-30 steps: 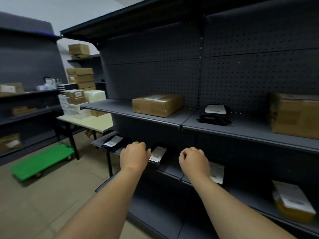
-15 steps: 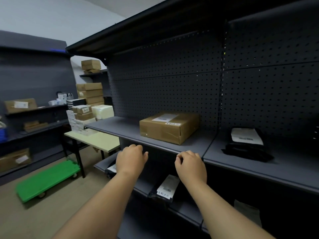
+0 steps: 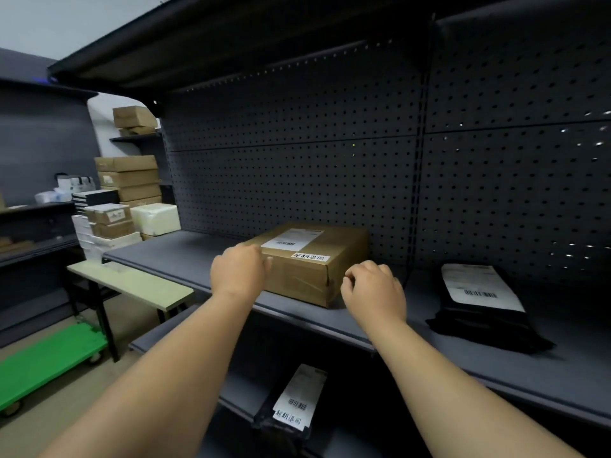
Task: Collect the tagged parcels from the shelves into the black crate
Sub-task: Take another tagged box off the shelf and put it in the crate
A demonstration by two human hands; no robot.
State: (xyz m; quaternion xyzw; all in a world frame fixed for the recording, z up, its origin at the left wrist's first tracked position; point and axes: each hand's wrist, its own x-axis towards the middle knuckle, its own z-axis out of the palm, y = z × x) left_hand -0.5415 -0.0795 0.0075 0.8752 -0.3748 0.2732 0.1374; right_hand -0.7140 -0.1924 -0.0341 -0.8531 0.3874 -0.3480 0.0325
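Box point(image 3: 310, 262) sits on the shelf point(image 3: 185, 259), dead ahead at 12. Left hand point(image 3: 239, 271) touches its 9 o'clock corner, fingers loosely curled, no grip yet. Right hand point(image 3: 373, 289) is just off the 3 o'clock end, curled, holding nothing. Stiff taped cardboard, likely medium weight, slick tape. Clamp opposite ends, palms flat, low on the sides.

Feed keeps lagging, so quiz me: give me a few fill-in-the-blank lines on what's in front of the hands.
1. The cardboard box sits on the ____ shelf.
2. The left hand touches the box's ____ side.
3. The black bag lies to the box's ____.
4. The cart on the floor is ____.

Missing: upper; left; right; green
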